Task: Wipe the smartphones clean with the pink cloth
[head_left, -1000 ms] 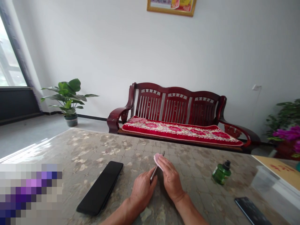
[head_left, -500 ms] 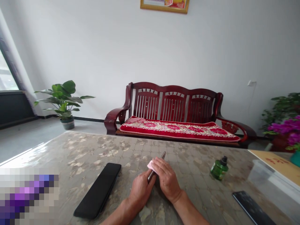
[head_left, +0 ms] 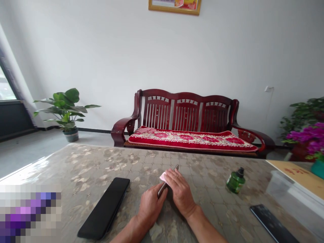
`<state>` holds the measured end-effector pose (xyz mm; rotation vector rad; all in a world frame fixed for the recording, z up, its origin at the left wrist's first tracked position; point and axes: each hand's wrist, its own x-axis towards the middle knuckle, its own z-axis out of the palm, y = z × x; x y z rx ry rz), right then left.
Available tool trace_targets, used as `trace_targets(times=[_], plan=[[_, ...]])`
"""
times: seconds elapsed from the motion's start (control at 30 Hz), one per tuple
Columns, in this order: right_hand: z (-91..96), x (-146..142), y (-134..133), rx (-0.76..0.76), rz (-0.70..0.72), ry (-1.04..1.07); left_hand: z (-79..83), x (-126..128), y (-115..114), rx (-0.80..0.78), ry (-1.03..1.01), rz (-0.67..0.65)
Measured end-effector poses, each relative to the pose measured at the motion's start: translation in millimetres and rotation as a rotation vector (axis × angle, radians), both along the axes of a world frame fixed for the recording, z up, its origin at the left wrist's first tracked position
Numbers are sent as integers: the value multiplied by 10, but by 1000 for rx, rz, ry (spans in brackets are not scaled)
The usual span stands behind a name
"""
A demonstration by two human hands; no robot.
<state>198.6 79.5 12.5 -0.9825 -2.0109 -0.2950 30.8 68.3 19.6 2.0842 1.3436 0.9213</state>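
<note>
Facing you is the pale wall, and below it the patterned table spreads across the near part of your view. Beyond the table's far edge stands the dark red wooden bench, with a red floral cover along its seat. To its left is a leafy potted plant; to its right, purple flowers. At your right, a clear box lies under a tan board.

On the table to your left lies a long black slab, just apart from your left hand. A dark phone lies well to the right of your right hand, and the green bottle stands upright beyond it.

Your left hand pinches the near end of a slim object, which slants away from you between your hands. Your right hand lies over its farther part, fingers pressed together, holding the pink cloth against it; you cannot see that thumb. The cloth's edge sticks out past the fingers, toward the left.
</note>
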Motion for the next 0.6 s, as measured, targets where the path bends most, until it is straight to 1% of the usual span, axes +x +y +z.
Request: trace_targets(times=[0.13, 0.23, 0.33, 0.43, 0.53, 0.6], plan=[[-50, 112, 86, -7, -125, 109, -16, -14, 17, 38, 37, 10], [-73, 143, 104, -21, -128, 117, -9, -9, 23, 50, 34, 8], [-81, 152, 112, -70, -131, 146, -9, -5, 31, 39, -16, 5], [-122, 196, 156, -141, -185, 318, -36, -12, 46, 34, -67, 9], [-214, 255, 225, -219, -196, 491, -66, -23, 60, 32, -94, -1], [-280, 282, 269, -250, -206, 562, -74, -29, 65, 22, -105, -15]])
